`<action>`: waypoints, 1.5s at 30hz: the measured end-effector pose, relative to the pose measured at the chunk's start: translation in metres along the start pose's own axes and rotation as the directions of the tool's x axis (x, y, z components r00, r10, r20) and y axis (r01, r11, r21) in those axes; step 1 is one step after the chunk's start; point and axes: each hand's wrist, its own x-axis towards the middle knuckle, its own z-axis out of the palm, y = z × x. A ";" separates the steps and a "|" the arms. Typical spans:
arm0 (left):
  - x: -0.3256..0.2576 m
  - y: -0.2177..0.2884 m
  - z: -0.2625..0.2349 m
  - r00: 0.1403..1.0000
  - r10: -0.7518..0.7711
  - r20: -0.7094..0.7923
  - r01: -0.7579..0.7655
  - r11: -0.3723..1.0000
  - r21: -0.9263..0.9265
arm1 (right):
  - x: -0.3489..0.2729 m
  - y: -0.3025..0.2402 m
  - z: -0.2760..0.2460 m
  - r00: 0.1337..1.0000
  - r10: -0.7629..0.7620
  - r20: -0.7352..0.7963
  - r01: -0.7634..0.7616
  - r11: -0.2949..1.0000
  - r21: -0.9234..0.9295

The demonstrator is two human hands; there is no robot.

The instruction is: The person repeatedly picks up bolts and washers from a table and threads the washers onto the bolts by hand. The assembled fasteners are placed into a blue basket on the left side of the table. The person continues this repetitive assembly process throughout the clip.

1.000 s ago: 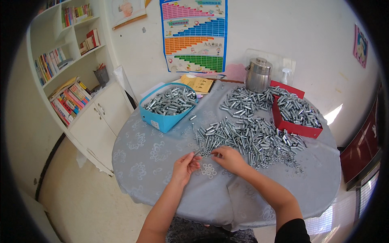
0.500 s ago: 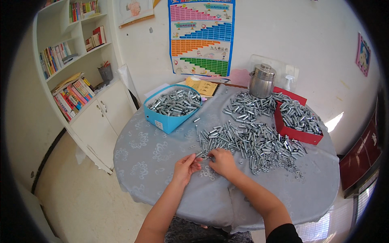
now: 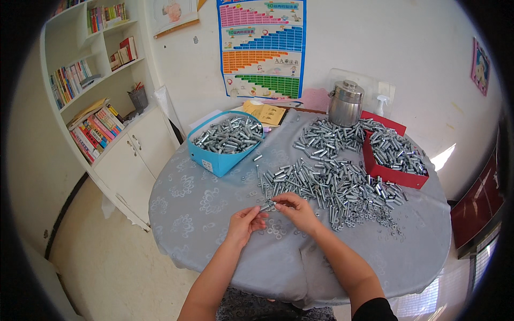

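Note:
Over the front middle of the table, my left hand [image 3: 245,224] pinches a silvery metal bolt [image 3: 265,206] between thumb and fingers, its length lying toward my other hand. My right hand [image 3: 297,212] is closed in a pinch at the bolt's right end; any small part in its fingertips is too tiny to name. Loose washers [image 3: 275,230] lie on the cloth just below the hands. Right behind them spreads a big heap of similar bolts [image 3: 300,179], with a cluster of small nuts and washers [image 3: 358,215] along its near right edge.
A blue box [image 3: 214,165] full of bolts stands at the back left. At the right is a red box [image 3: 396,176], also filled, with more bolts around it. Behind are a steel canister [image 3: 345,104], a spray bottle [image 3: 381,105] and a yellow booklet [image 3: 266,113]. Grey cloth [image 3: 193,224] covers the table.
My right hand has lifted from the small parts on the table and moved up and left, to the end of the bolt. My left hand stays nearly in place with the bolt.

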 end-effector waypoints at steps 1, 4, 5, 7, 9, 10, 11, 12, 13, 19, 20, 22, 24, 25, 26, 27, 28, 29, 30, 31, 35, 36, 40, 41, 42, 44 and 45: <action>0.000 -0.001 0.000 1.000 -0.001 0.003 0.001 1.000 0.029 | 0.000 0.000 0.000 1.000 -0.028 -0.003 0.028 0.999 -0.017; 0.000 -0.002 -0.001 1.000 0.008 0.011 -0.008 0.998 0.059 | -0.001 -0.005 0.000 0.999 -0.050 0.016 0.051 0.994 -0.092; 0.000 -0.002 -0.001 1.000 0.012 0.015 -0.013 0.998 0.059 | -0.001 -0.008 -0.001 0.999 -0.046 0.026 0.049 0.991 -0.122; -0.004 -0.001 0.005 1.000 0.021 0.008 -0.022 0.991 0.135 | -0.001 -0.014 -0.004 0.978 0.201 0.062 -0.178 0.949 -0.260; -0.004 -0.001 0.008 0.999 0.033 0.019 -0.036 0.987 0.160 | -0.001 -0.013 -0.005 0.954 0.299 0.003 -0.279 0.894 -0.350; -0.004 -0.002 0.008 0.999 0.038 0.029 -0.042 0.988 0.146 | -0.002 -0.009 -0.004 0.959 0.276 -0.059 -0.278 0.887 -0.370; -0.003 -0.003 0.007 0.998 0.043 0.039 -0.048 0.990 0.131 | -0.003 -0.006 -0.002 0.960 0.252 -0.120 -0.279 0.878 -0.389; -0.003 -0.004 0.006 0.998 0.053 0.022 -0.055 0.992 0.116 | -0.003 -0.006 0.001 0.975 0.179 -0.132 -0.210 0.937 -0.279; -0.002 -0.004 0.005 0.998 0.063 0.004 -0.063 0.993 0.100 | -0.001 -0.006 0.005 0.982 0.107 -0.153 -0.132 0.977 -0.167; -0.002 -0.002 0.004 0.992 0.106 -0.064 -0.102 0.992 0.068 | -0.004 -0.002 -0.004 0.984 0.181 0.002 -0.175 0.953 -0.248; -0.002 -0.002 0.004 0.993 0.106 -0.060 -0.101 0.992 0.076 | -0.003 -0.005 -0.002 0.986 0.168 -0.013 -0.165 0.945 -0.281; -0.001 -0.004 0.002 0.991 0.116 -0.072 -0.110 0.991 0.077 | -0.003 -0.008 0.002 0.993 0.112 0.034 -0.106 0.984 -0.146; 0.000 -0.004 0.003 0.990 0.120 -0.070 -0.114 0.990 0.078 | -0.004 -0.004 0.000 0.992 0.116 0.041 -0.114 0.992 -0.049; 0.000 -0.004 0.004 0.991 0.120 -0.066 -0.114 0.990 0.078 | -0.003 0.006 -0.002 0.988 0.152 0.031 -0.152 0.988 -0.018; 0.000 -0.004 0.004 0.990 0.121 -0.066 -0.115 0.990 0.079 | -0.002 0.007 -0.002 0.982 0.188 0.027 -0.189 0.982 0.014; 0.000 -0.004 0.004 0.990 0.122 -0.071 -0.117 0.990 0.081 | -0.003 0.007 -0.002 0.985 0.166 0.035 -0.165 0.986 -0.025; 0.000 -0.004 0.003 0.989 0.124 -0.076 -0.118 0.990 0.082 | -0.003 0.005 -0.001 0.989 0.144 0.045 -0.141 0.988 -0.064; 0.000 -0.005 0.003 0.989 0.126 -0.079 -0.119 0.989 0.084 | -0.003 0.003 0.000 0.991 0.122 0.054 -0.116 0.988 -0.103; 0.000 -0.005 0.002 0.988 0.133 -0.081 -0.126 0.989 0.079 | -0.004 0.003 0.001 0.985 0.161 0.057 -0.155 0.983 -0.095; 0.001 -0.006 0.001 0.987 0.139 -0.082 -0.133 0.988 0.074 | -0.004 0.004 0.001 0.978 0.199 0.061 -0.194 0.977 -0.086; -0.002 -0.003 0.007 0.985 0.138 -0.103 -0.129 0.987 0.095 | -0.005 -0.007 0.003 0.989 0.129 0.066 -0.125 0.990 -0.061; -0.001 -0.004 0.006 0.983 0.147 -0.115 -0.137 0.986 0.091 | -0.005 -0.005 0.001 0.977 0.191 0.091 -0.186 0.981 -0.057; 0.004 -0.007 0.001 0.974 0.179 -0.140 -0.170 0.983 0.070 | -0.004 0.002 -0.008 0.952 0.289 0.104 -0.285 0.957 -0.057; 0.004 -0.007 -0.001 0.971 0.188 -0.149 -0.181 0.982 0.059 | -0.003 0.000 -0.007 0.955 0.281 0.094 -0.276 0.959 -0.061; 0.004 -0.006 -0.002 0.967 0.193 -0.169 -0.186 0.981 0.057 | -0.003 -0.004 -0.010 0.988 0.152 -0.035 -0.156 0.953 -0.259; 0.004 -0.005 -0.002 0.955 0.210 -0.210 -0.203 0.978 0.054 | 0.000 -0.016 -0.020 0.965 -0.182 -0.189 0.018 0.765 -0.643; 0.003 -0.004 -0.003 0.947 0.235 -0.220 -0.227 0.972 0.060 | 0.000 -0.015 -0.027 0.949 -0.247 -0.195 0.021 0.666 -0.746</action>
